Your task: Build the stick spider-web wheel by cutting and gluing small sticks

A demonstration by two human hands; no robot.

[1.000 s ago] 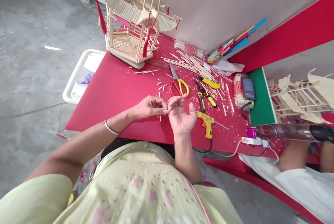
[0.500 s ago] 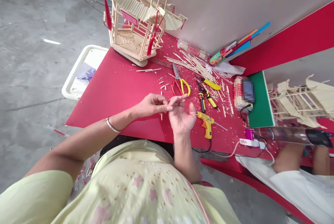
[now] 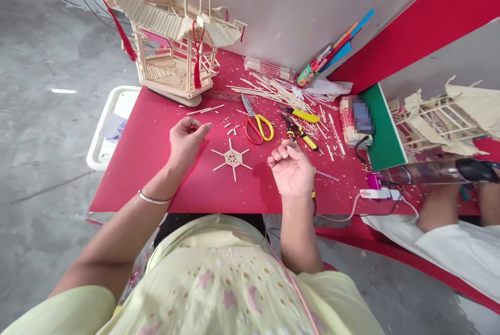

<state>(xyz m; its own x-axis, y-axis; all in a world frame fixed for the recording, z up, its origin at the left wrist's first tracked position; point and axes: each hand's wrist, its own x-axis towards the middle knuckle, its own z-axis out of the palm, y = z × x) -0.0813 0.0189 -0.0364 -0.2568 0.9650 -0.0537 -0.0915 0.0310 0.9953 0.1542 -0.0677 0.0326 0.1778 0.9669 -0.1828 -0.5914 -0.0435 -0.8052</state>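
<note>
A small six-armed star of thin wooden sticks (image 3: 233, 158) lies flat on the red table between my hands, its inner sticks forming nested hexagons. Left of it, my left hand (image 3: 186, 143) hovers with the thumb stretched out and the fingers loosely bent; no object shows in it. To the star's right, my right hand (image 3: 292, 171) is raised palm up, fingers half curled, with nothing visible in it. It partly covers a yellow glue gun (image 3: 313, 193). Beyond the star are scissors (image 3: 255, 122) with one red and one yellow handle, and several short stick pieces (image 3: 231, 129).
A stick-built pavilion model (image 3: 175, 72) with red tassels stands at the back left. Yellow-and-black pliers (image 3: 307, 139), a yellow-handled cutter (image 3: 304, 115) and loose sticks (image 3: 273, 87) lie at the back right. A power strip (image 3: 377, 194) sits near another person's arm (image 3: 441, 207).
My hands were together over the star and have parted, left hand to the left, right hand to the right, uncovering it. The camera view has shifted too.
</note>
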